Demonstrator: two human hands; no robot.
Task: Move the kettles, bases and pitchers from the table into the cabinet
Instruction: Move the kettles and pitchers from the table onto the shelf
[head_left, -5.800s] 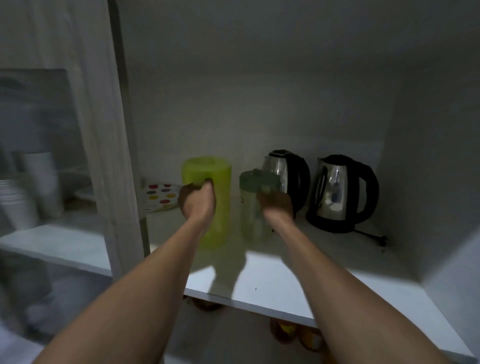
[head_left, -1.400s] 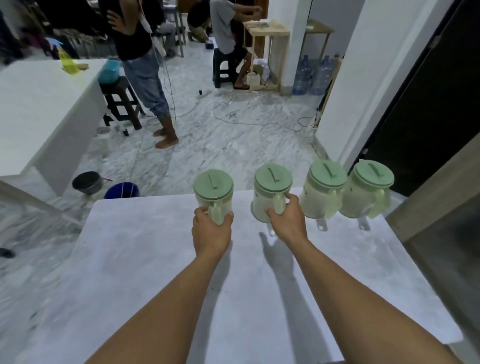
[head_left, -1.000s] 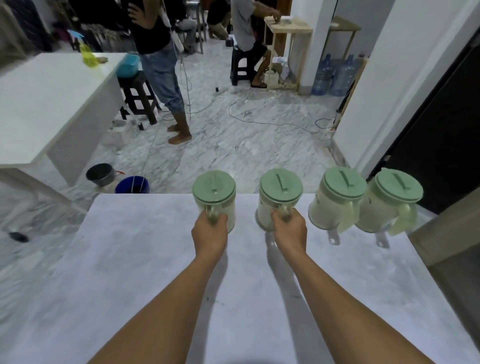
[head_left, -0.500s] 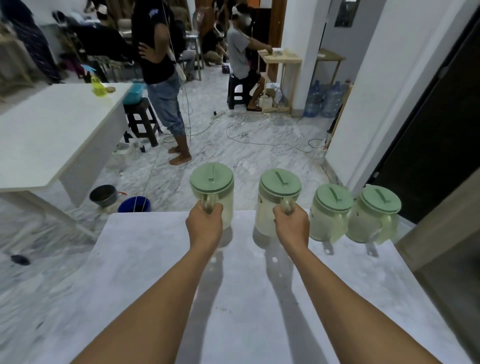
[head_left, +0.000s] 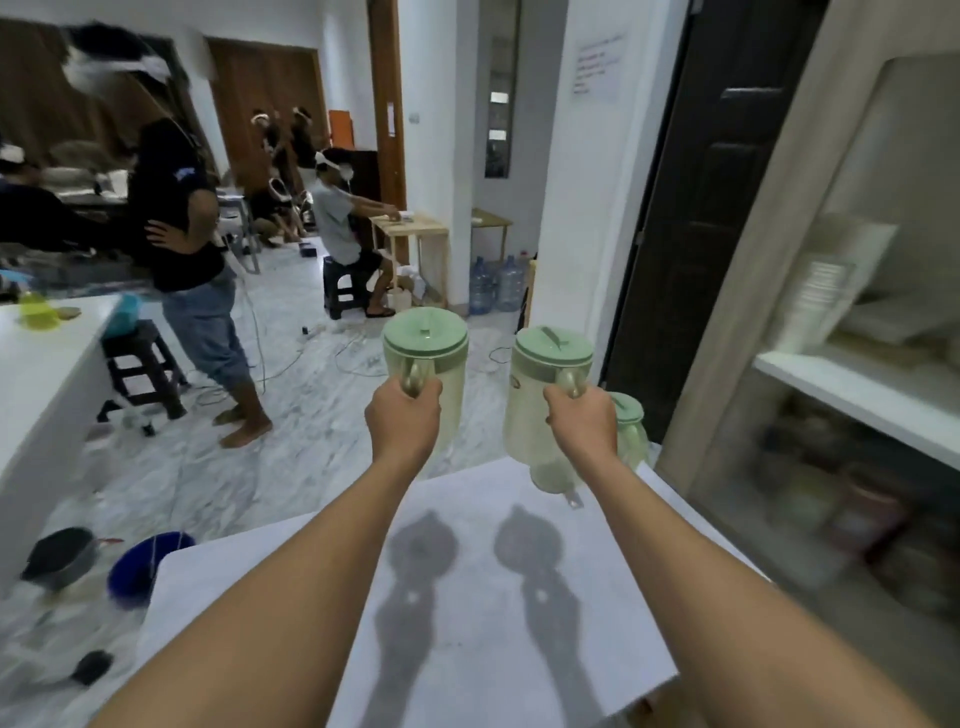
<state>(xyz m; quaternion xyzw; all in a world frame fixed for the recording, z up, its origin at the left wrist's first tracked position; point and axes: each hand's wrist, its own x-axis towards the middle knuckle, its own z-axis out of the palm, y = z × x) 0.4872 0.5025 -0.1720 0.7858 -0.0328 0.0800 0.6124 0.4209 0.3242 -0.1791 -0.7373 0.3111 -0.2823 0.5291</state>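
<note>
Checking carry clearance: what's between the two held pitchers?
Nothing, in the head view: the left pitcher and the right pitcher hang apart, and only the far floor shows through the gap.

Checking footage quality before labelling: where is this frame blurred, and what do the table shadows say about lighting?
Head view: the cabinet at right is motion-smeared; the left pitcher and right pitcher are fairly sharp; two crisp shadows on the table suggest one hard overhead light.
</note>
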